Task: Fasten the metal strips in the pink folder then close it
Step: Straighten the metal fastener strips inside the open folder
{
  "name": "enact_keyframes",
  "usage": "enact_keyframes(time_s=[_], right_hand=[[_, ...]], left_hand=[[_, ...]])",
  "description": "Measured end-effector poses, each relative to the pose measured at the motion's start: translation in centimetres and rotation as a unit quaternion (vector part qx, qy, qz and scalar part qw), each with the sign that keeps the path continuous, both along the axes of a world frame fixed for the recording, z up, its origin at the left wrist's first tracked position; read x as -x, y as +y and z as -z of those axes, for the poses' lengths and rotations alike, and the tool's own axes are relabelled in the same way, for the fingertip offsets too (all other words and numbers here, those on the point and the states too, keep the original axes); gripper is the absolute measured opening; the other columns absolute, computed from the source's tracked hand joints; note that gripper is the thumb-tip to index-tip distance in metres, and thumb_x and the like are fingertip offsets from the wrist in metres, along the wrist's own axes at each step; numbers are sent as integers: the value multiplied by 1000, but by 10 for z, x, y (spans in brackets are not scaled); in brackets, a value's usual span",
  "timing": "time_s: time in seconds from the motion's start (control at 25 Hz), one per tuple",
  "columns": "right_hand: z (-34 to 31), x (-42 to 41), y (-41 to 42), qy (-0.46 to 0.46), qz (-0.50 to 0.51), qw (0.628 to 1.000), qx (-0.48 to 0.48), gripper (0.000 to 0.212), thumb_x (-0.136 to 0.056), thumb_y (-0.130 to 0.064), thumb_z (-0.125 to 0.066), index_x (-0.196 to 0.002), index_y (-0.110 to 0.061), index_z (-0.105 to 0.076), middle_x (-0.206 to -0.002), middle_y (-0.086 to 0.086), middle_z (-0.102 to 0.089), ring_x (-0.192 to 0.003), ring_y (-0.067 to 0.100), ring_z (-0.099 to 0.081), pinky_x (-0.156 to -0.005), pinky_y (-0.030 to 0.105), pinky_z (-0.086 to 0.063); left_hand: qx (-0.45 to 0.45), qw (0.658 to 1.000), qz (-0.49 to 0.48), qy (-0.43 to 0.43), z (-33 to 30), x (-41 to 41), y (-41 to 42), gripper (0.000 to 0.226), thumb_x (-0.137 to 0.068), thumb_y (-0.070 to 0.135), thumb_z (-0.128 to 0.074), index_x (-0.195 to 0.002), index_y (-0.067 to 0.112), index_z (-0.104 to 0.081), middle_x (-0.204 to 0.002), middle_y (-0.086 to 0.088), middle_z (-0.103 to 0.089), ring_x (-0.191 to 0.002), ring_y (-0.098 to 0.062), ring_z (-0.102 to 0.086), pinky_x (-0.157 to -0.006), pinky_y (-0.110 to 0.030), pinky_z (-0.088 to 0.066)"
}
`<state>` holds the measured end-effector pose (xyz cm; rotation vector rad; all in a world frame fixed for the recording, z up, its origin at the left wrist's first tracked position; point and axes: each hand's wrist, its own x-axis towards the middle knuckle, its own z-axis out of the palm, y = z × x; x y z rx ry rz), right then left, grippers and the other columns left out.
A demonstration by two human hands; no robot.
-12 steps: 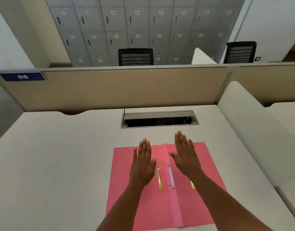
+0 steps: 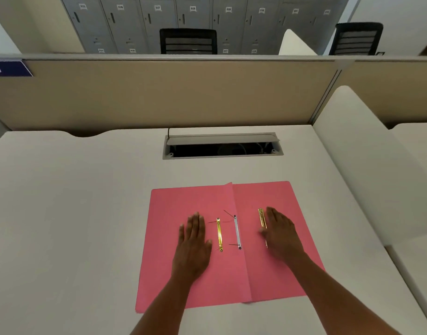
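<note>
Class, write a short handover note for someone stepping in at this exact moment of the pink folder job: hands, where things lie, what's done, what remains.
Left hand: flat, open, palm down on the left flap, holding nothing.
Right hand: open, resting on the right flap beside the right gold strip, its thumb at it.
Pink folder: lying open on the desk.
Left gold strip and the white strip at the fold lie in view.
Done: folder opened flat.
Left: fasten the strips, then close the folder.
</note>
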<state>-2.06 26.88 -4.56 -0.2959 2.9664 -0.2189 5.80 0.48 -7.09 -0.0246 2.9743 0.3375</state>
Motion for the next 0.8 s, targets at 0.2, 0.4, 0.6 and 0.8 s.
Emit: enact_keyframes(time_s=[0.2, 0.4, 0.6, 0.8], right_hand=[[-8, 10, 6, -20, -12, 1000, -8, 63, -92, -39, -58, -144, -10, -34, -141, 11, -49, -124, 31, -49, -100, 44, -43], [-12, 4, 16, -20, -12, 998, 63, 61, -89, -44, -64, -137, -12, -45, -129, 8, -54, -113, 26, -53, -91, 39, -49], [-7, -34, 30, -35, 45, 983, 174, 48, -81, -41, -75, -118, -18, -57, -109, -1, -60, -91, 15, -56, -73, 30, -51], [3, -55, 30, -8, 57, 982, 177, 44, -85, -38, -71, -122, -17, -59, -110, 0, -61, -95, 14, -57, -79, 30, -55]], left_hand=[[-11, 1000, 2, -3, -2, 2, 1, 70, -102, 42, -26, -157, 10, 4, -166, -9, 8, -153, -27, 8, -124, -45, 4], [-42, 996, -29, 68, -22, 21, 5, 63, -103, 38, -37, -156, 9, -19, -164, -10, -17, -152, -29, -16, -123, -49, -12], [-43, 983, 73, 166, -69, 95, 52, 38, -98, 30, -49, -135, 19, -56, -130, -5, -63, -121, -24, -52, -100, -43, -41], [19, 987, 156, 17, -72, 139, 104, 39, -98, 26, -54, -137, 28, -56, -135, -5, -59, -128, -27, -48, -106, -44, -37]])
